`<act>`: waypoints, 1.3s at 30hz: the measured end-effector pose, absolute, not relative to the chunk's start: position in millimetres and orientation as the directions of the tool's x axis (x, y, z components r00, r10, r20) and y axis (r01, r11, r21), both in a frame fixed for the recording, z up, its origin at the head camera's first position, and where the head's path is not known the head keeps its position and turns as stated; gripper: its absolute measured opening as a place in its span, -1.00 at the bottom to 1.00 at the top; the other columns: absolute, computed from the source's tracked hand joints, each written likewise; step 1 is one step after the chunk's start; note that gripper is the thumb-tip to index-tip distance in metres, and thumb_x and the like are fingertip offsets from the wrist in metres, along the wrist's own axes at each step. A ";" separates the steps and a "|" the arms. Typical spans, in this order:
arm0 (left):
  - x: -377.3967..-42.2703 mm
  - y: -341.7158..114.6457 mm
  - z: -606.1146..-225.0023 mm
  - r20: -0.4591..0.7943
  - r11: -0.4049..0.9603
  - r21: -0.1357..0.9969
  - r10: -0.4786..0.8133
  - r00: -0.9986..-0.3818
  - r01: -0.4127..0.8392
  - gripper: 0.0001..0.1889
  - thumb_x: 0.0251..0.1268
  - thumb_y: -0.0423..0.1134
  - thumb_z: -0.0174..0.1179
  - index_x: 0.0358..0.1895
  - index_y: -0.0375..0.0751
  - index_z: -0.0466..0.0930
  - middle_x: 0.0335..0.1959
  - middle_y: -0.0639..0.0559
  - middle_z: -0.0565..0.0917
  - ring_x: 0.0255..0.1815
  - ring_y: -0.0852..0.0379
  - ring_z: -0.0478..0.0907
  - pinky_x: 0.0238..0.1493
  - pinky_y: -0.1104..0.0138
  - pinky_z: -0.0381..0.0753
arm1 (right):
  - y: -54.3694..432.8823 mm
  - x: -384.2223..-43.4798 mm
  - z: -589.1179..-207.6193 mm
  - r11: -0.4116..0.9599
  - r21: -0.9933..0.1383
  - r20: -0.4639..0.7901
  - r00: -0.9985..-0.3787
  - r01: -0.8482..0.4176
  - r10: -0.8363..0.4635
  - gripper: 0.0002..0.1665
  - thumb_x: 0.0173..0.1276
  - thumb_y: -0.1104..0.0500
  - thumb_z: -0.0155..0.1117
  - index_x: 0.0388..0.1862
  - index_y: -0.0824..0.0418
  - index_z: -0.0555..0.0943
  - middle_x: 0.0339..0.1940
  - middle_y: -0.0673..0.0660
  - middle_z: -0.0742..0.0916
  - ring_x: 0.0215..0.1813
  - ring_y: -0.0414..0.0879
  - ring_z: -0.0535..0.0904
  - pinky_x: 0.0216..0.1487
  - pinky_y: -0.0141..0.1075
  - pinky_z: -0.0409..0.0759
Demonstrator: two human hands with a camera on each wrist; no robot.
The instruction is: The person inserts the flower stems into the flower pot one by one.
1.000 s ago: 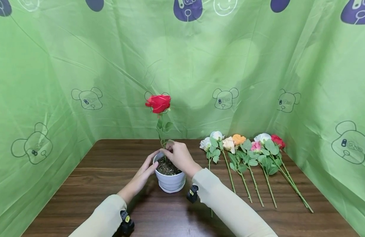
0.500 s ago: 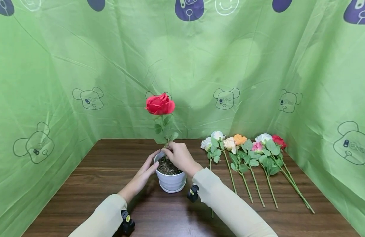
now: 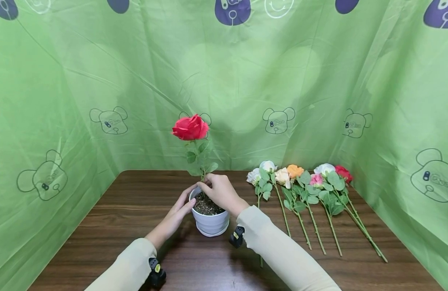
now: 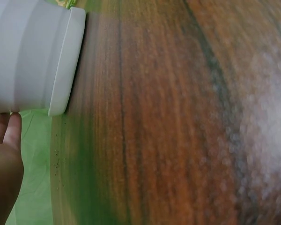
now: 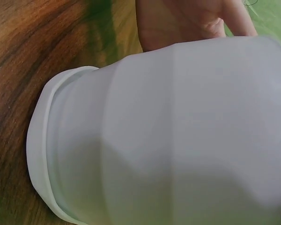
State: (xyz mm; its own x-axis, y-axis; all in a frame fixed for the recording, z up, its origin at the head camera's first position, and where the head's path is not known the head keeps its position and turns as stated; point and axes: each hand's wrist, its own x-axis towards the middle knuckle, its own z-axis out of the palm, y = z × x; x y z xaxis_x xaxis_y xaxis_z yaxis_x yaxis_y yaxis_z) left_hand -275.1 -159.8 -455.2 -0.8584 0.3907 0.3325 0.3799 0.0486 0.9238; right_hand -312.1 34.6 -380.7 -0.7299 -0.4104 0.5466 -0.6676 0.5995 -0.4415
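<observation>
A red rose (image 3: 191, 128) stands nearly upright in a white ribbed pot (image 3: 211, 224) filled with dark soil (image 3: 207, 206). Thumb and fingers of my right hand (image 3: 222, 193) pinch its stem low down, just above the soil; the stem's lower end is hidden. My left hand (image 3: 176, 211) rests against the pot's left side, thumb by the rim and fingers extended. In the left wrist view, the straight fingertips (image 4: 12, 129) touch the pot's wall (image 4: 28, 56). The right wrist view is mostly pot wall (image 5: 145, 131), with the left palm (image 5: 182, 23) beyond it.
On the right of the brown wooden table (image 3: 118, 226) lie several loose roses: white (image 3: 269, 166), cream (image 3: 282, 176), orange (image 3: 294, 171), pink (image 3: 316, 180) and red (image 3: 343, 173), stems toward the near edge. Green curtain (image 3: 224, 81) surrounds the back and sides.
The rose's head has turned and tilted, first a little to the right, then back left. Its leaves show at a different angle. Both hands and the pot stay in place.
</observation>
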 end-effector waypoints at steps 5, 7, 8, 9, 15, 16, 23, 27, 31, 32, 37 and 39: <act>-274.4 -159.6 -454.5 0.327 0.050 0.927 0.382 -0.864 0.372 -0.48 0.66 -0.13 -0.16 0.58 0.10 0.08 0.56 -0.02 0.16 0.52 -0.08 0.10 0.32 -0.10 0.26 | 34.1 -310.9 -379.0 0.600 -0.465 0.531 -0.748 -0.651 -0.399 -0.81 0.44 0.04 0.33 -0.30 0.14 0.67 -0.41 -0.04 0.74 -0.35 -0.26 0.63 -0.25 -0.38 0.60; -273.9 -159.5 -454.0 0.325 0.049 0.927 0.384 -0.864 0.371 -0.48 0.66 -0.13 -0.16 0.58 0.10 0.08 0.56 -0.01 0.16 0.53 -0.07 0.09 0.33 -0.10 0.25 | 34.2 -310.2 -378.6 0.606 -0.468 0.524 -0.754 -0.644 -0.396 -0.80 0.45 0.03 0.33 -0.28 0.14 0.67 -0.40 -0.04 0.74 -0.34 -0.25 0.63 -0.24 -0.37 0.60; -273.7 -159.4 -453.8 0.326 0.047 0.927 0.386 -0.863 0.372 -0.48 0.66 -0.13 -0.16 0.58 0.10 0.08 0.56 -0.01 0.16 0.53 -0.07 0.09 0.33 -0.11 0.25 | 34.4 -309.7 -378.5 0.608 -0.468 0.522 -0.756 -0.641 -0.396 -0.80 0.45 0.03 0.33 -0.28 0.14 0.67 -0.40 -0.04 0.74 -0.34 -0.25 0.63 -0.24 -0.37 0.60; -273.5 -159.3 -453.7 0.327 0.045 0.927 0.388 -0.862 0.372 -0.48 0.66 -0.13 -0.16 0.58 0.09 0.08 0.56 -0.01 0.16 0.53 -0.07 0.09 0.33 -0.11 0.24 | 34.6 -309.4 -378.5 0.611 -0.466 0.520 -0.757 -0.640 -0.396 -0.80 0.45 0.03 0.32 -0.27 0.14 0.67 -0.40 -0.04 0.74 -0.34 -0.24 0.62 -0.23 -0.36 0.60; -274.2 -158.8 -453.9 0.322 0.052 0.928 0.388 -0.864 0.370 -0.49 0.66 -0.13 -0.17 0.58 0.06 0.08 0.57 -0.06 0.15 0.53 -0.10 0.07 0.34 -0.10 0.24 | 39.7 -307.2 -374.6 0.613 -0.456 0.524 -0.752 -0.645 -0.401 -0.81 0.44 0.04 0.33 -0.22 0.16 0.68 -0.35 -0.02 0.76 -0.31 -0.23 0.65 -0.20 -0.34 0.62; -274.2 -158.7 -454.0 0.320 0.057 0.928 0.384 -0.866 0.368 -0.49 0.66 -0.13 -0.17 0.58 0.04 0.08 0.56 -0.08 0.15 0.53 -0.11 0.08 0.34 -0.09 0.24 | 41.7 -306.7 -373.2 0.614 -0.455 0.523 -0.752 -0.645 -0.402 -0.81 0.44 0.04 0.33 -0.21 0.15 0.69 -0.34 -0.02 0.76 -0.30 -0.23 0.66 -0.19 -0.34 0.63; -273.4 -159.4 -455.0 0.321 0.065 0.927 0.372 -0.871 0.369 -0.46 0.66 -0.15 -0.17 0.59 -0.11 0.05 0.55 -0.19 0.15 0.50 -0.17 0.12 0.32 0.06 0.32 | 65.4 -301.9 -364.5 0.642 -0.441 0.491 -0.768 -0.627 -0.412 -0.88 0.43 0.08 0.33 -0.21 0.10 0.69 -0.34 -0.05 0.76 -0.30 -0.23 0.64 -0.19 -0.33 0.62; -272.4 -159.6 -454.4 0.321 0.058 0.928 0.375 -0.870 0.368 -0.46 0.66 -0.17 -0.15 0.59 -0.13 0.05 0.55 -0.20 0.15 0.50 -0.18 0.13 0.30 0.18 0.37 | 81.5 -297.4 -361.9 0.642 -0.451 0.483 -0.774 -0.620 -0.409 -0.91 0.42 0.12 0.33 -0.21 0.12 0.69 -0.33 -0.05 0.76 -0.30 -0.23 0.65 -0.19 -0.32 0.63; -271.4 -159.9 -453.6 0.315 0.064 0.929 0.378 -0.870 0.364 -0.45 0.66 -0.16 -0.15 0.59 -0.12 0.04 0.55 -0.20 0.14 0.50 -0.18 0.12 0.33 0.06 0.32 | 95.9 -292.6 -360.7 0.624 -0.485 0.482 -0.782 -0.613 -0.395 -0.93 0.42 0.15 0.33 -0.21 0.12 0.69 -0.35 -0.06 0.75 -0.33 -0.26 0.63 -0.19 -0.31 0.63; -271.3 -160.0 -453.3 0.314 0.065 0.929 0.378 -0.871 0.364 -0.45 0.66 -0.16 -0.15 0.59 -0.12 0.04 0.55 -0.20 0.14 0.50 -0.18 0.11 0.33 0.01 0.30 | 99.2 -291.4 -360.3 0.621 -0.490 0.482 -0.784 -0.612 -0.392 -0.93 0.42 0.15 0.32 -0.21 0.12 0.69 -0.36 -0.07 0.75 -0.34 -0.27 0.63 -0.20 -0.31 0.62; -271.3 -160.2 -452.3 0.312 0.075 0.928 0.380 -0.871 0.365 -0.45 0.66 -0.15 -0.16 0.59 -0.12 0.02 0.56 -0.20 0.12 0.51 -0.18 0.10 0.34 -0.13 0.24 | 116.4 -287.1 -362.2 0.637 -0.488 0.463 -0.796 -0.596 -0.390 -0.93 0.41 0.15 0.33 -0.22 0.12 0.69 -0.37 -0.09 0.74 -0.37 -0.28 0.61 -0.22 -0.30 0.61; -271.2 -159.9 -452.2 0.310 0.078 0.928 0.378 -0.872 0.364 -0.45 0.66 -0.15 -0.16 0.59 -0.11 0.03 0.56 -0.21 0.12 0.51 -0.18 0.10 0.34 -0.13 0.24 | 124.6 -285.4 -366.3 0.652 -0.484 0.444 -0.806 -0.584 -0.392 -0.93 0.41 0.14 0.33 -0.22 0.11 0.68 -0.38 -0.10 0.73 -0.36 -0.28 0.60 -0.22 -0.30 0.61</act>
